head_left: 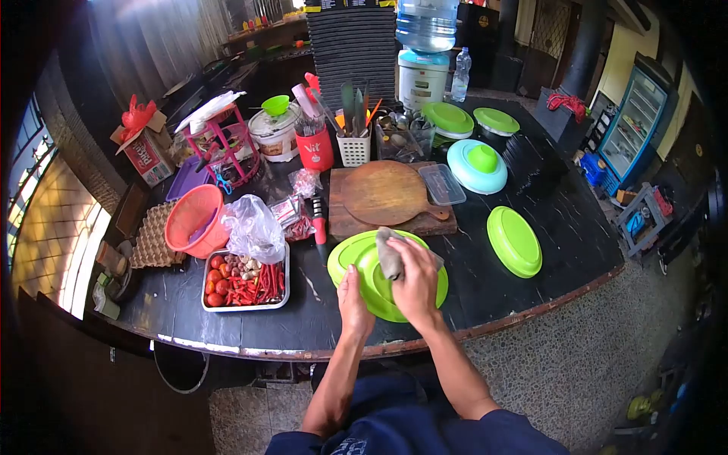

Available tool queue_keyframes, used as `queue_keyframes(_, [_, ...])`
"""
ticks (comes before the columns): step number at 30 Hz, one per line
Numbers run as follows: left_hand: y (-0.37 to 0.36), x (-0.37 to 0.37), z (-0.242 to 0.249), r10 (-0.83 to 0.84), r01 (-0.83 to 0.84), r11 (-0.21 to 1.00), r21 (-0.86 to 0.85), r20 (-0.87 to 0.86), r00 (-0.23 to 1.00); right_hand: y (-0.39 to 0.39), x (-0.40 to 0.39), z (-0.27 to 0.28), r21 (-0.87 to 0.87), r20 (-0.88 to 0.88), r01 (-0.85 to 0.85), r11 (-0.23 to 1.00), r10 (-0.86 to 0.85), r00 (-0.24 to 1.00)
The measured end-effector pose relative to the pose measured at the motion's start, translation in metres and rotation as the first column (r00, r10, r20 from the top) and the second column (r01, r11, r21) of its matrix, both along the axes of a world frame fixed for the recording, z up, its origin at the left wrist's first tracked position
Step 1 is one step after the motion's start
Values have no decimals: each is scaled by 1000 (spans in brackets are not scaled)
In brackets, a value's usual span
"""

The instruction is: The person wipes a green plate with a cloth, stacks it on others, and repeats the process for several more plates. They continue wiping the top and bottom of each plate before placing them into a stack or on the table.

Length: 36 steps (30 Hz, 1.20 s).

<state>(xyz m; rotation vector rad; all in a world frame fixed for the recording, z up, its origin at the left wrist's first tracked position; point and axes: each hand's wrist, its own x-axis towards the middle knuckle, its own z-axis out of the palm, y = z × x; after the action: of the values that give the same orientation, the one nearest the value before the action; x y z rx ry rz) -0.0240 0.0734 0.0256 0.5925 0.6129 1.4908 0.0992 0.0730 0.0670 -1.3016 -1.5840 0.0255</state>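
At the front edge of the black table, a lime-green plastic lid (pixel 355 249) is held in front of me. My left hand (pixel 353 305) grips its left rim, thumb up along the edge and the other fingers hidden beneath. A greyish cloth (pixel 390 255) is bunched in my right hand (pixel 415 282) and pressed on the lid's upper surface. To the right lies another green oval lid (pixel 515 242), flat on the table. Just behind the held lid is a round wooden board (pixel 385 192) on a thicker rectangular cutting board (pixel 340 216).
On the left are a tray of tomatoes and chillies (pixel 246 283), an orange basket (pixel 194 220) and an egg carton (pixel 156 236). Behind stand a utensil holder (pixel 354 150) and a red cup (pixel 315 150). Lidded containers (pixel 477 167) stand at the back right.
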Motion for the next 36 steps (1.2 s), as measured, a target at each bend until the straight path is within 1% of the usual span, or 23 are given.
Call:
queue_keyframes(2, [-3,-6,11,5,-5,1000,14,16,1000,0,-7,4,25,39,-47,999,46,998])
queue_keyframes(4, [-5,-18,19,-76,76,991,109,-4,997,0,-7,4,24,23,-85,996,84,996])
queue_keyframes(5, [-4,-20,18,-73,73,991,108,-7,997,0,-8,5,25,10,-127,992,127,992])
queue_keyframes(7, [-1,-23,12,-54,66,993,96,-126,991,1,-12,4,30,9,-137,990,137,991])
queue_keyframes(8, [-1,-22,10,-51,64,993,98,-127,991,0,-14,6,48,27,-156,987,155,988])
queue_keyframes(10, [0,-17,8,-19,27,995,91,-85,996,-4,-19,14,66,77,-189,980,184,980])
queue_keyframes(11, [0,-16,7,-23,31,995,93,-84,996,-4,-19,10,39,95,-252,967,247,964])
queue_keyframes(13, [-1,-14,14,13,-14,998,55,15,1000,-9,-22,17,31,188,-287,958,276,943])
queue_keyframes(14, [-2,-14,18,19,-23,995,94,43,999,-14,-23,22,9,198,-317,948,309,930])
queue_keyframes(15, [-2,-11,18,61,-69,994,87,93,994,-16,-25,23,24,195,-327,945,316,928])
queue_keyframes(17, [0,-10,16,92,-107,992,60,206,974,-21,-27,18,37,165,-364,931,353,921])
queue_keyframes(19, [18,-25,-2,97,-98,995,-10,251,963,-30,-32,6,65,181,-427,902,410,894])
queue_keyframes(20, [21,-32,-7,148,-145,989,-31,138,979,-39,-34,4,50,164,-411,910,399,902])
queue_keyframes(21, [22,-37,10,167,-166,986,-17,19,986,-44,-33,-3,65,164,-392,918,378,911])
queue_keyframes(23, [17,-34,36,294,-296,955,-11,-98,951,-52,-23,-12,106,238,-328,939,297,925])
queue_keyframes(24, [17,-36,35,276,-277,961,-6,-45,960,-54,-17,-15,133,274,-299,945,255,927])
queue_keyframes(25, [16,-38,35,281,-282,959,-12,-50,958,-56,-11,-19,163,306,-271,949,213,928])
queue_keyframes(27, [14,-39,36,235,-241,969,51,108,966,-54,1,-31,216,302,-202,955,131,944])
queue_keyframes(29, [9,-45,34,216,-224,972,64,109,970,-49,15,-32,216,260,-80,973,22,965])
queue_keyframes(31, [7,-48,33,189,-193,979,67,70,980,-40,31,-26,172,170,38,984,-68,983])
queue_keyframes(33, [4,-42,28,202,-205,978,35,61,977,-27,38,-20,95,68,125,988,-131,989])
queue_keyframes(35, [5,-33,12,227,-227,974,8,34,973,-18,34,-16,3,13,132,991,-132,991])
queue_keyframes(36, [2,-25,16,213,-215,977,16,62,975,-16,28,-11,-10,34,125,992,-124,992])
